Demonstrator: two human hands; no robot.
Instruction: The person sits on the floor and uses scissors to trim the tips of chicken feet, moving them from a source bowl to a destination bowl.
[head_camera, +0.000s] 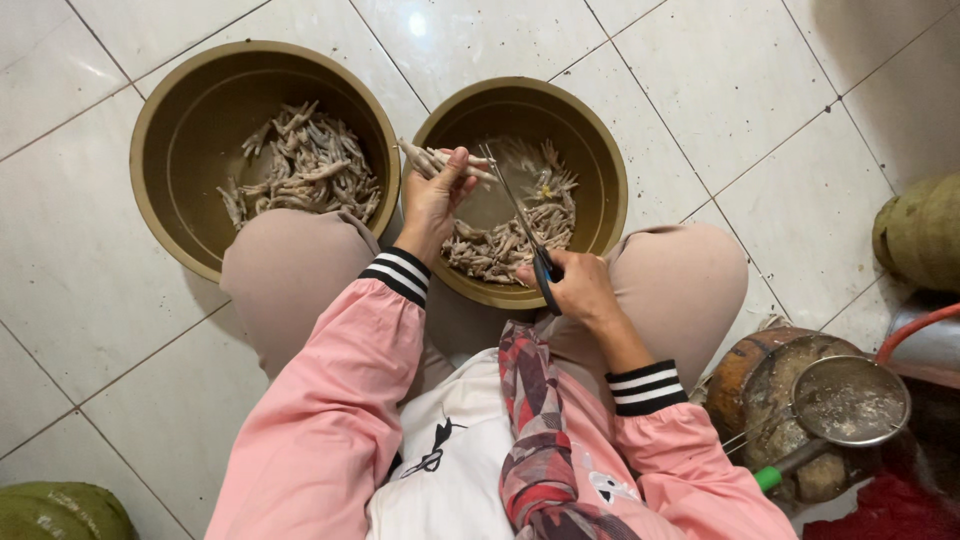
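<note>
Left hand (432, 200) grips chicken foot (440, 160); right hand (578, 285) grips scissors (520, 225)

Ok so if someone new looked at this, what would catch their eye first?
Two big olive-brown basins on the white tiled floor, the left basin and the right basin, both holding pale chicken feet. Over the right one, the left hand holds a chicken foot while the right hand works scissors at it.
</note>
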